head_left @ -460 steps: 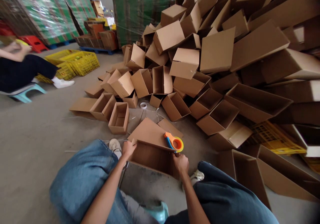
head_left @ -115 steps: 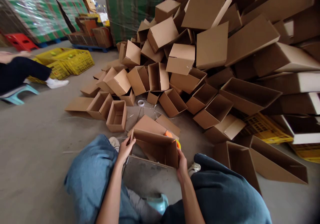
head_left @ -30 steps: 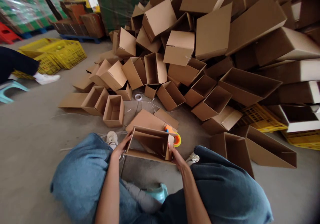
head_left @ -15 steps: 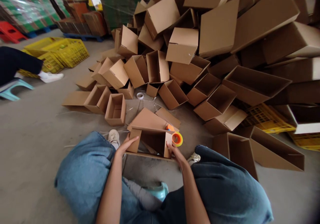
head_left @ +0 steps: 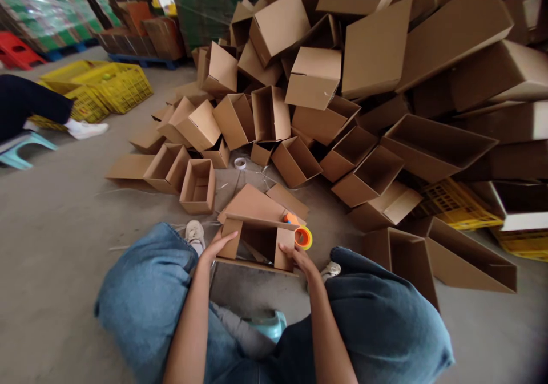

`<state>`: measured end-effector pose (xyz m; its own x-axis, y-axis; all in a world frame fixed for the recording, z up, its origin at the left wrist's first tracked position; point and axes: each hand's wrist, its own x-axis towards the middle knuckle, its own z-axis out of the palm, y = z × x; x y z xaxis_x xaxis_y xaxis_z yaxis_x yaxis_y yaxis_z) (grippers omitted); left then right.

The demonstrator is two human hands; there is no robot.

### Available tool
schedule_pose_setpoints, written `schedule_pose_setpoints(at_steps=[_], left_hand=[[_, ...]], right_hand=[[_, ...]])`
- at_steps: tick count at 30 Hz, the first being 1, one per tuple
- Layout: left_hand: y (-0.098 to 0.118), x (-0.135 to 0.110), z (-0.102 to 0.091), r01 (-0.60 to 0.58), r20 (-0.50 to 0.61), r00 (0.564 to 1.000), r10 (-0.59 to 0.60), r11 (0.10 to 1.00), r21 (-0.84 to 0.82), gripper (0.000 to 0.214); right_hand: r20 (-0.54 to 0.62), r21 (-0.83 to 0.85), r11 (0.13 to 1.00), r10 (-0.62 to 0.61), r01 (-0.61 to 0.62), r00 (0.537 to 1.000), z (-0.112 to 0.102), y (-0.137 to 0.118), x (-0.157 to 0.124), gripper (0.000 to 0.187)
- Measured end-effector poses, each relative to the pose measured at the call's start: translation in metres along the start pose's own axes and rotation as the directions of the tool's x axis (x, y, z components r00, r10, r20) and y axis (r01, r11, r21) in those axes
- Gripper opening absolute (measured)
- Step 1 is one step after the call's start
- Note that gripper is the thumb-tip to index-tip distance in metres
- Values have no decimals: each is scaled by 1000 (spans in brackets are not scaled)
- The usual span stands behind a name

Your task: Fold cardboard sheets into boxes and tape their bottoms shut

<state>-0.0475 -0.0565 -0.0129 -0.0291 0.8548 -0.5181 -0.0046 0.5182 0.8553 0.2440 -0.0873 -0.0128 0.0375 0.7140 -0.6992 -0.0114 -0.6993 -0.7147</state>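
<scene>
Brown cardboard forms the open box (head_left: 258, 239) held between the person's knees, its two end flaps turned inward over the opening. The left hand (head_left: 217, 248) grips the box's left end, with fingers lying across the left flap (head_left: 231, 238); the right hand (head_left: 298, 257) clasps the other end, fingertips on the right flap (head_left: 283, 248). Just beyond the right hand sits an orange tape dispenser (head_left: 291, 219) with a yellow-edged roll. Past the box, a cardboard piece (head_left: 252, 201) lies before a tumbled pile of cartons (head_left: 314, 69).
</scene>
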Motion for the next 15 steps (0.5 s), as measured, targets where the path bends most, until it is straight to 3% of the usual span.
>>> schedule_pose_setpoints(at_steps=[7,15], left_hand=[[1,-2,1,31,-23,999,-31,999,-8,68],[-7,5,-2,-56,-24,998,56,998,20,62]], right_hand=[[-40,-115,993,-37,32,999,6,-1,3,49],[-44,-287,957,33,-45,998,-3,-8,24,44]])
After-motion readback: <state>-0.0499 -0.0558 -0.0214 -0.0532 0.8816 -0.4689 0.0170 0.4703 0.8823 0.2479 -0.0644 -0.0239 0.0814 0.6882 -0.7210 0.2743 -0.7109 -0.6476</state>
